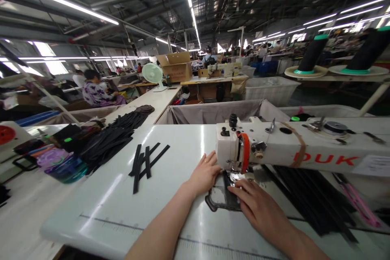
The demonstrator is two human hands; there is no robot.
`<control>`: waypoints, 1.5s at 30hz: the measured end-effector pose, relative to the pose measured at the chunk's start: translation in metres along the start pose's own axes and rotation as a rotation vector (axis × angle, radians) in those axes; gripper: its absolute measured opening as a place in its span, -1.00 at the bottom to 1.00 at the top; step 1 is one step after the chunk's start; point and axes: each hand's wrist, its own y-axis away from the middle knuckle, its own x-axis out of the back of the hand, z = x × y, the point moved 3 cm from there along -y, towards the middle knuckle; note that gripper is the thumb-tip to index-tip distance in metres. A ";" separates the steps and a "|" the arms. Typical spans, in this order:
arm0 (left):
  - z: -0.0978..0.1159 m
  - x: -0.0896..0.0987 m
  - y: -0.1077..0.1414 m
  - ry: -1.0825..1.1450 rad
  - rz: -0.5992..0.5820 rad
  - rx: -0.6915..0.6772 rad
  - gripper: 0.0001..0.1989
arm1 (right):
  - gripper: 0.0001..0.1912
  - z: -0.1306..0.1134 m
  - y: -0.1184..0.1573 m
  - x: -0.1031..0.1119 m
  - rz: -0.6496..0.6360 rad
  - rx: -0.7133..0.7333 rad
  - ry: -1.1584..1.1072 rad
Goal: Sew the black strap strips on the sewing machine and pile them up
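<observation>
Head view: left hand (203, 175) and right hand (257, 208) low on a white sewing surface (91, 215), just in front of a white sewing machine head (234, 146) with an orange guard. Right fingers (243, 190) spread flat and pressing down on a black-edged piece with a clear window (219, 198), no closed grip. Left fingers (211, 161) flat and slightly fanned against the machine's front; contact with the piece hidden from this angle. Piece directly under the needle area, its long axis running roughly from the needle toward the person, right hand nearer and on top of it, left hand just past its far edge. Left of the hands, a few loose black strips (146, 166) crossed on the surface, then a heap of black strips (106, 146). Right of the machine, long black strips (310, 199) in a dense bunch. Farther off, black thread cones (313, 55), a pale green fan (152, 74), and a seated co-worker (97, 89) in a patterned sleeve.
</observation>
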 end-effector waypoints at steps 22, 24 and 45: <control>0.038 -0.007 0.027 1.260 -0.204 0.701 -0.60 | -0.66 -0.028 -0.008 0.019 -0.037 0.166 -0.090; 0.040 -0.006 0.027 1.016 -0.139 0.663 -0.66 | -0.70 -0.029 -0.005 0.017 -0.026 0.183 -0.016; 0.045 -0.005 0.026 0.170 0.178 0.024 -0.72 | -0.51 -0.025 0.010 -0.009 0.155 0.236 0.284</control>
